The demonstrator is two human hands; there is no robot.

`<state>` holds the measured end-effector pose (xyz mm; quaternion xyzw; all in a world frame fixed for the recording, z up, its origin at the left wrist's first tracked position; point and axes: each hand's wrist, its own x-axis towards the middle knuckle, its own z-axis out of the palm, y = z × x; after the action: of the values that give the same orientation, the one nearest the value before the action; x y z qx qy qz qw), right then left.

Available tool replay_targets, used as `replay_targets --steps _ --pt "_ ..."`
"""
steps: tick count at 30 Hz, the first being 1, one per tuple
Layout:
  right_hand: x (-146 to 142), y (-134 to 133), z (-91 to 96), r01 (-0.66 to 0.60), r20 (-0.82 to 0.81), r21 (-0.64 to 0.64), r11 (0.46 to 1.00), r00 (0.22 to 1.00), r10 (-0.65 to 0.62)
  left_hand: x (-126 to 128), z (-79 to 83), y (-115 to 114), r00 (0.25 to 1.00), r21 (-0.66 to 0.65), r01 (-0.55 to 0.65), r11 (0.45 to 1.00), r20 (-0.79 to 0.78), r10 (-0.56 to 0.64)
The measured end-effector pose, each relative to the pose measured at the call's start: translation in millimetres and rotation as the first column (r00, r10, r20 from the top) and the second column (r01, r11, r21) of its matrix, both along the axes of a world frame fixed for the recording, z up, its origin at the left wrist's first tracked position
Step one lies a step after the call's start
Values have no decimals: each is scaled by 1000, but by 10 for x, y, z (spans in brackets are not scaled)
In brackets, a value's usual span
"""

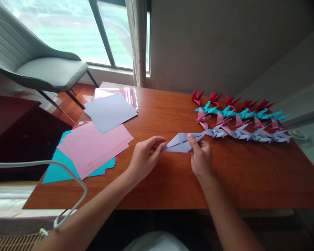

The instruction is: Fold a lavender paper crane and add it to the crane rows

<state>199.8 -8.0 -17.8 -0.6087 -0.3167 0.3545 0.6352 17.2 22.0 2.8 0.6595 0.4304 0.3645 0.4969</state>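
A partly folded lavender paper [180,143] lies on the wooden table [159,181] in front of me. My left hand [145,157] pinches its left tip with thumb and fingers closed. My right hand [201,157] holds its right side, thumb pressed on top of the fold. Just beyond the right hand, rows of finished paper cranes stretch to the right: red ones [231,99] at the back, then teal [240,113], pink [235,122] and lavender [247,135].
Flat sheets lie at the left: a lavender stack [110,111], pink sheets [94,146], teal sheets [54,172] underneath, and a glossy pink packet [120,92]. A grey chair [42,69] stands by the window. A white cable [68,174] loops at the lower left.
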Motion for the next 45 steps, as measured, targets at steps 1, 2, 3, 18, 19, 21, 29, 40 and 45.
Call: replay_targets --steps 1,2,3,18,19,21,29,40,45 --pt "-2 -10 -5 15 63 2 1000 998 -15 -2 -5 -18 996 170 -38 985 -77 52" --pt "-6 -20 -6 23 118 2 1000 993 -23 -2 -7 -39 986 333 -31 942 -145 83" --pt "-13 -30 -2 22 165 0 1000 986 -22 3 -6 -63 974 472 15 882 -208 94" --pt "-62 -119 70 -202 396 35 979 902 172 227 22 -65 819 608 339 718 -567 93" --pt "-59 -122 67 -236 401 47 971 895 198 214 14 -38 852 589 297 752 -519 70" --pt "-60 -122 61 -260 411 49 964 885 218 189 2 18 920 503 180 846 -391 36" --pt "-69 -65 12 -210 401 5 978 896 190 185 -25 148 911 -395 196 898 412 -18" --pt "-19 -40 -17 -235 421 95 967 890 175 185 -136 90 835 -489 338 804 550 -17" --pt "-20 -50 -5 -228 363 71 971 913 187 190 -110 100 835 -497 322 806 551 6"
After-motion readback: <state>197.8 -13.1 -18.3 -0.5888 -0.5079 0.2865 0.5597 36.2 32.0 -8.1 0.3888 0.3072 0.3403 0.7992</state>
